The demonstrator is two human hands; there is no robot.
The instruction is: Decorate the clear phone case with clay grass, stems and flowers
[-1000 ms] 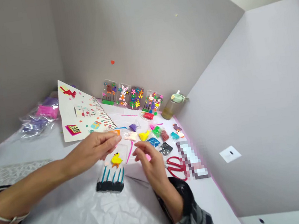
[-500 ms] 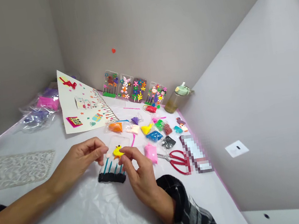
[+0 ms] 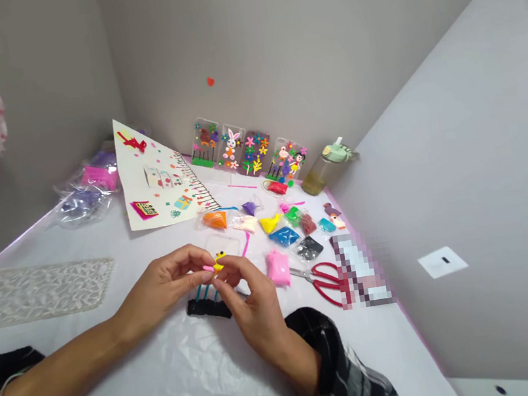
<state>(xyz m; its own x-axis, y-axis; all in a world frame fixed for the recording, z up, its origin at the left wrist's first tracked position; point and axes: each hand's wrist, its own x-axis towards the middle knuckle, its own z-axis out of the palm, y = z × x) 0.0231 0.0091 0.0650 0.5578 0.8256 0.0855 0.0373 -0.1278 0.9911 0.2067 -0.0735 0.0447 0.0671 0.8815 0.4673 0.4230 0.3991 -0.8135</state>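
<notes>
Between the thumb and fingers of my left hand (image 3: 176, 277) is a small piece of pink clay (image 3: 208, 268). My right hand (image 3: 251, 296) is closed in a pinch right beside it; whatever its fingertips hold is hidden. Both hands are over a clear phone case (image 3: 224, 242) lying on the table. A yellow clay chick (image 3: 220, 257) shows on the case behind my fingers. Lower on it are thin teal clay strips (image 3: 199, 293) above a rough black clay band (image 3: 208, 308). My hands cover much of its middle.
Right of my hands lie a pink clay packet (image 3: 278, 268), red-handled scissors (image 3: 325, 278) and a pixelated flat object (image 3: 361, 269). Several clay packets (image 3: 284, 236) lie beyond. Decorated cases (image 3: 231, 146) lean on the wall beside a bottle (image 3: 318, 177). A lace mat (image 3: 34, 292) is left.
My left hand has moved right to meet my right hand, and pink clay now shows in its fingers. The view has shifted slightly left.
</notes>
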